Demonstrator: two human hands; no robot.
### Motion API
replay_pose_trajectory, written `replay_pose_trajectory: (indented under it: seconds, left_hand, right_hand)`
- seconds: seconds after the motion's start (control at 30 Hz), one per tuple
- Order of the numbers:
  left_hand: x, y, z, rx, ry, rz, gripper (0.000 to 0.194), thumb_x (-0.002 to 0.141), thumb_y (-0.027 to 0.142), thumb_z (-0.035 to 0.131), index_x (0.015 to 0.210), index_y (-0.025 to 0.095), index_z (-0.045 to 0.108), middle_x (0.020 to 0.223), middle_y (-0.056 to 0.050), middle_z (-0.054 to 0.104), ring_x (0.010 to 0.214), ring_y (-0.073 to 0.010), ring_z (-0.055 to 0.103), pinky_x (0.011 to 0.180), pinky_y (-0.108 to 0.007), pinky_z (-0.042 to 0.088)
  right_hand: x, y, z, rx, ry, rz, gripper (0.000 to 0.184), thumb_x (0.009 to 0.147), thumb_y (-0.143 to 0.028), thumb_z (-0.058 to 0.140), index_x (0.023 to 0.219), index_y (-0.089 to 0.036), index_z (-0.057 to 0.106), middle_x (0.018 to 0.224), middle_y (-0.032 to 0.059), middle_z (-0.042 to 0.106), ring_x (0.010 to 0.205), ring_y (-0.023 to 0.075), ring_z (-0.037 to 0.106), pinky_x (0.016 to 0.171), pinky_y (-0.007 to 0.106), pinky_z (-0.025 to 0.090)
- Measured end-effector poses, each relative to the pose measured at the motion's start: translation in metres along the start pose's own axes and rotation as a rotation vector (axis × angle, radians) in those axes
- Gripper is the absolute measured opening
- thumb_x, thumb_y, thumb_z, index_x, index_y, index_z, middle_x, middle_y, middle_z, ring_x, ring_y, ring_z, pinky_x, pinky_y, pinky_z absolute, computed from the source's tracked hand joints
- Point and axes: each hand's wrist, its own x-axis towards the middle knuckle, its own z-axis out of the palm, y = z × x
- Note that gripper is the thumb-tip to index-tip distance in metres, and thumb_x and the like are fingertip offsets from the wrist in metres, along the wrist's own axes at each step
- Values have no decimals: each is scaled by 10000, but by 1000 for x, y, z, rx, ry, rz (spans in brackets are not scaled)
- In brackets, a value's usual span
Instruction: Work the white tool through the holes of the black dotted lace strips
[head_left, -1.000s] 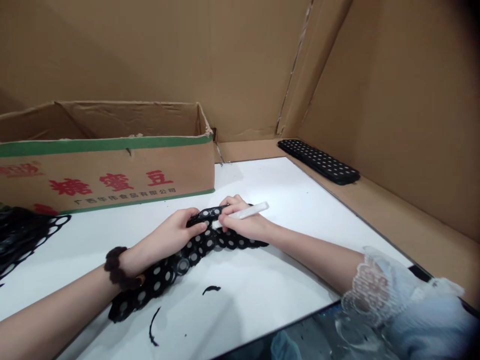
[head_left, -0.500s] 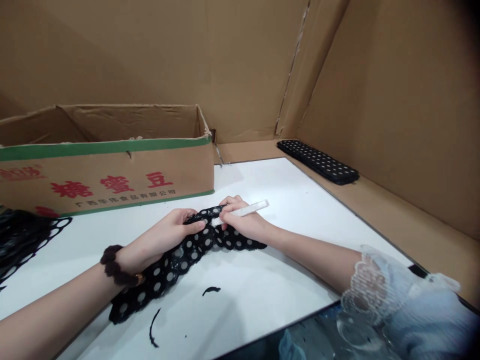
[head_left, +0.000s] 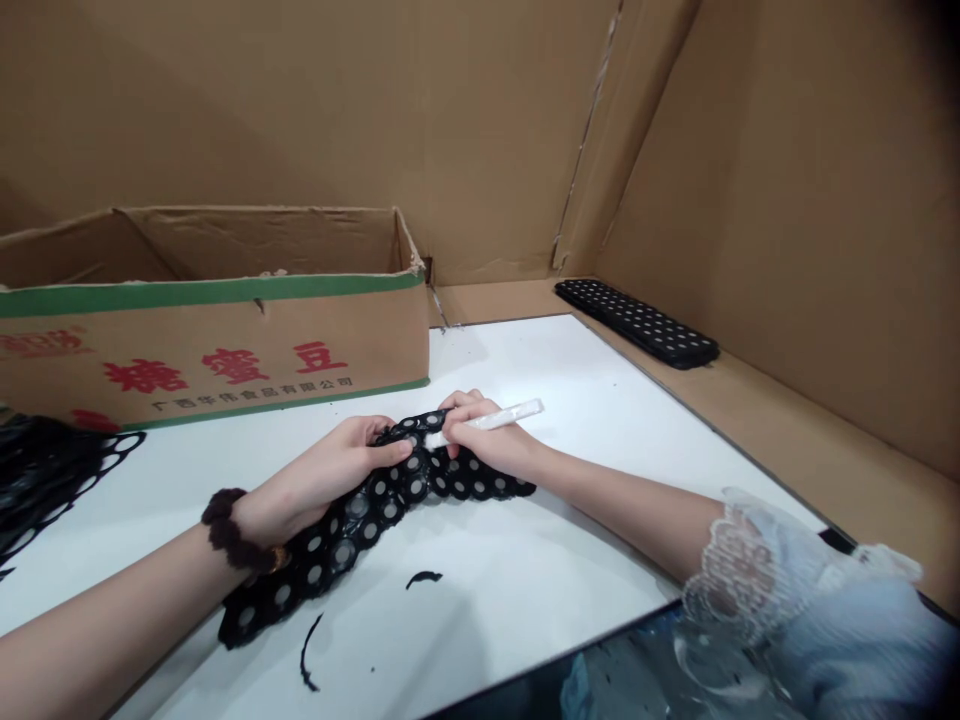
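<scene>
A black strip with rows of pale round dots [head_left: 342, 553] lies bent across the white board, its middle raised between my hands. My left hand [head_left: 341, 470] is closed on the strip, thumb on top, a dark fluffy hair tie round the wrist. In my right hand [head_left: 487, 435] is a slim white pen-like stick [head_left: 510, 414], pinched between thumb and fingers. The stick's lower end points down at the strip near my left thumb; whether it touches is hard to tell. Some right fingers are behind the strip and hidden.
An open cardboard box [head_left: 382, 340] with red lettering stands at the back left. Black ring-edged scraps [head_left: 52, 485] lie left of it. A stack of dotted black strips [head_left: 637, 325] rests at the right. Two curved black offcuts [head_left: 424, 578] lie in front. Cardboard walls [head_left: 495, 130] enclose the table.
The white stick has tilted slightly, its upper end shifting a little to the right. The hands and the strip stay almost in the same place.
</scene>
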Motion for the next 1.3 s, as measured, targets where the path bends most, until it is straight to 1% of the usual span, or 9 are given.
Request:
replay_pose_trajectory:
  seconds: [0.13,0.23,0.33,0.4,0.5,0.6,0.77,1.03,1.3]
  left_hand:
    - [2,2,1,216,102,89,219,774,391,489,815,178,517,812,-7,601,749,-184,559,662,-278,415]
    - [2,3,1,398,177,138,240,777,392,474,892,185,508,900,-26,603,840,-211,551,728,-293,407]
    - [0,2,-2,483,123,117,299,743,415,519,949,198,501,925,-30,603,845,-224,549,715,-296,413]
    - [-2,2,-4,487,31,89,311,706,419,565,929,208,521,916,-21,614,821,-227,558,680,-285,417]
    - [-4,4,-7,456,-64,31,248,695,435,569,783,203,560,802,1,622,724,-210,560,592,-258,404]
    - [-4,9,-8,408,-95,-21,224,682,412,578,697,189,568,716,17,604,650,-183,541,542,-238,380]
    - [-5,15,-8,351,-112,-51,200,665,368,600,752,188,599,760,26,620,685,-172,540,588,-227,389]
    - [-4,10,-10,336,-94,-68,176,710,349,545,720,174,564,708,23,564,633,-147,480,560,-230,343]
    - [-7,7,0,364,-24,-55,169,728,342,519,708,175,523,645,35,470,590,-123,394,526,-220,306]
  right_hand:
    - [-4,-4,4,-119,55,-65,247,774,-219,482,536,-189,541,883,14,546,942,174,421,893,341,323]
    - [-6,-6,7,-230,112,-140,260,805,-248,471,558,-183,525,841,26,541,904,173,403,853,335,334]
    - [-5,-4,5,-230,112,-144,276,806,-241,468,540,-181,508,817,24,546,884,166,410,835,331,346]
    - [-3,-2,2,-179,72,-129,293,795,-230,471,507,-182,491,803,19,553,886,164,427,842,330,353]
    - [0,-2,-7,-110,-44,-129,313,760,-188,481,447,-181,466,823,13,571,935,170,451,891,330,339]
    - [0,-4,-14,-54,-143,-123,317,742,-164,472,425,-180,464,856,15,591,994,183,459,938,332,314]
    - [-1,-6,-16,-46,-206,-111,281,739,-188,474,463,-175,525,963,22,576,1031,198,454,954,335,300]
    - [-2,-8,-15,-27,-195,-74,270,745,-182,469,490,-176,557,962,17,551,1017,185,464,948,324,307]
    - [-6,-6,2,-355,-95,-169,301,792,-255,450,511,-170,518,930,28,501,952,195,401,861,392,306]
